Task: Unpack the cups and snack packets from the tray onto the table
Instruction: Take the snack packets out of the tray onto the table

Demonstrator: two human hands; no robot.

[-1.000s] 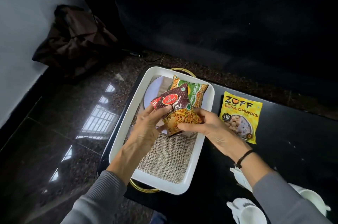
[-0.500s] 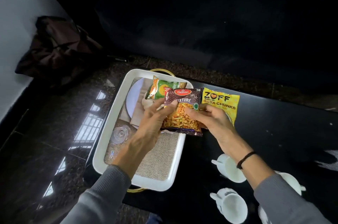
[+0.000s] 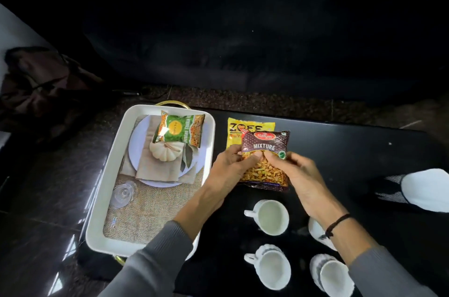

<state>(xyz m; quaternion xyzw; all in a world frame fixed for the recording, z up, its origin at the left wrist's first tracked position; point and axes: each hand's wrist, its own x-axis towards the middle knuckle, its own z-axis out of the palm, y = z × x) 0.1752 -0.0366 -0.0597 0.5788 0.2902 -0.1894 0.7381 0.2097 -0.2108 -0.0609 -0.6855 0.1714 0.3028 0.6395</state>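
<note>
Both hands hold a maroon "Mixture" snack packet (image 3: pixel 266 151) over the black table (image 3: pixel 352 151), just right of the white tray (image 3: pixel 116 151). My left hand (image 3: pixel 228 170) pinches its left side and my right hand (image 3: pixel 297 175) its right side. The packet partly covers a yellow soya chunks packet (image 3: pixel 237 131) lying on the table. A green snack packet (image 3: pixel 178 131) stays in the tray's far end. Several white cups stand on the table near me, among them one cup (image 3: pixel 271 216) below the packet and another cup (image 3: pixel 272 267) closer in.
The tray also holds a white plate (image 3: pixel 136 151) with a folded napkin, a small white pumpkin (image 3: pixel 164 153), a clear glass (image 3: pixel 121 193) on its side and a burlap mat. A white and striped object (image 3: pixel 422 190) lies at the table's right. A dark bag (image 3: pixel 41 88) sits on the floor, left.
Both hands carried the maroon packet out of the tray and rightward over the table, partly over the yellow packet. The green packet, plate and pumpkin are now uncovered.
</note>
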